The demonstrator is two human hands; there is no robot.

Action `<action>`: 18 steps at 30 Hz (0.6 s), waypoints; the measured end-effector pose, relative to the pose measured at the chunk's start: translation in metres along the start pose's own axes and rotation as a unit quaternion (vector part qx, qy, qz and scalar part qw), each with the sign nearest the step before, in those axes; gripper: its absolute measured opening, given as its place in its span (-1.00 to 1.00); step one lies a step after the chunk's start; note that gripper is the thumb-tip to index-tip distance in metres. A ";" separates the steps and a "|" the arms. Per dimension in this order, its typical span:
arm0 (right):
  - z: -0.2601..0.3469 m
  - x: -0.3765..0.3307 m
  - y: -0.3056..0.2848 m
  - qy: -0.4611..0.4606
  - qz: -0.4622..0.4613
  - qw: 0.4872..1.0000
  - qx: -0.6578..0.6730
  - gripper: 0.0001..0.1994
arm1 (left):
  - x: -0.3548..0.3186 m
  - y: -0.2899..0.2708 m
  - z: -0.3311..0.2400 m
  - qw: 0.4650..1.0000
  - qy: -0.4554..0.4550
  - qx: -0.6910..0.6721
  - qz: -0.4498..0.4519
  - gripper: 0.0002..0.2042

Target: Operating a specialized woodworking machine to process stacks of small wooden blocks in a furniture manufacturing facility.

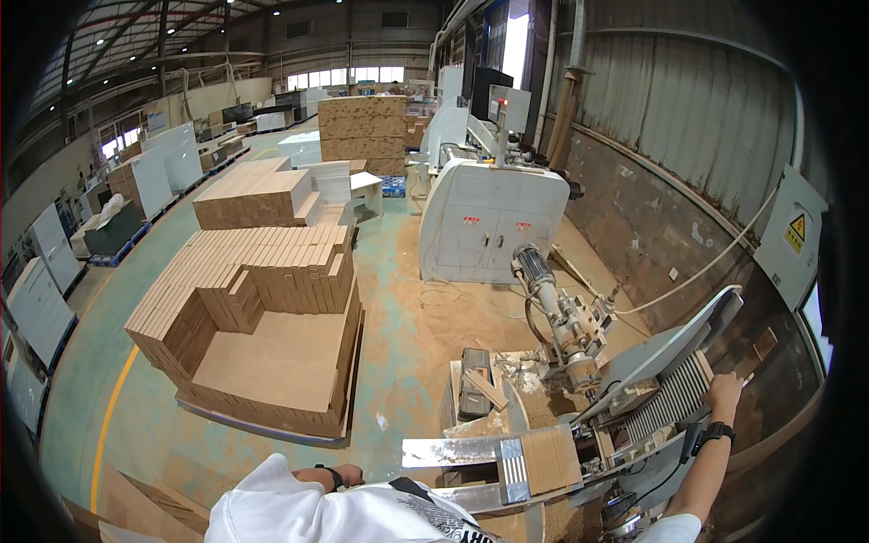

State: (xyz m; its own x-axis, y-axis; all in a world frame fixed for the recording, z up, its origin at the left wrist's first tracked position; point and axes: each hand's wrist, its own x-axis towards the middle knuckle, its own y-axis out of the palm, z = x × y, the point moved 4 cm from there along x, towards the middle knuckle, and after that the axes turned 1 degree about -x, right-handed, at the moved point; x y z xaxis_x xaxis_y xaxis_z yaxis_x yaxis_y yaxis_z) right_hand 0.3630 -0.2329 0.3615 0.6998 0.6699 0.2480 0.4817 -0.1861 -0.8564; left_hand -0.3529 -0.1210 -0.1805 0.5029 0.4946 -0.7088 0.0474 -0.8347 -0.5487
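My right arm, with a dark wrist strap, stretches out to a slanted feed rack on the machine. There my right hand (722, 396) is closed at the upper end of a row of narrow light strips (668, 398); what its fingers grip is hidden. Low by my body is my left hand (349, 475), its fingers curled in and nothing visible in them. In front of me a brown board (553, 460) lies across the metal rails (453, 452), beside several pale strips (513, 471).
A pallet of stacked brown boards (262, 362) stands to the left. Ahead is a large white machine cabinet (493, 222). A motor unit (566, 330) sits beyond the rails, near a dark toolbox (474, 385). Sawdust covers the floor, and a wall (670, 199) runs along the right.
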 end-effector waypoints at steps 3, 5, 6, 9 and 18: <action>0.000 0.000 -0.001 0.004 -0.008 1.000 -0.003 -0.67 | -0.001 -0.001 -0.001 1.000 -0.008 0.012 -0.007 -0.63; 0.000 0.000 0.000 0.005 0.004 1.000 0.002 -0.66 | -0.001 -0.002 -0.001 0.999 -0.008 0.027 -0.015 -0.63; 0.000 0.001 0.001 0.006 0.016 1.000 0.006 -0.66 | -0.001 -0.002 -0.001 1.000 -0.010 0.018 -0.008 -0.63; -0.001 0.003 0.001 0.004 0.017 1.000 0.003 -0.66 | -0.001 -0.002 0.000 1.000 -0.010 0.006 0.009 -0.63; -0.003 0.005 0.009 -0.006 -0.047 0.999 -0.019 -0.71 | -0.002 -0.002 -0.003 1.000 -0.005 0.025 0.003 -0.62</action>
State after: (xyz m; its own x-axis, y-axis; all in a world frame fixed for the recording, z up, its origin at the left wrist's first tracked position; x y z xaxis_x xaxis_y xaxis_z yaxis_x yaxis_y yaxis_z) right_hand 0.3718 -0.2333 0.3565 0.6450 0.6937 0.3206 0.5644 -0.1495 -0.8118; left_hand -0.3514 -0.1205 -0.1767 0.4944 0.4928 -0.7160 0.0015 -0.8242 -0.5662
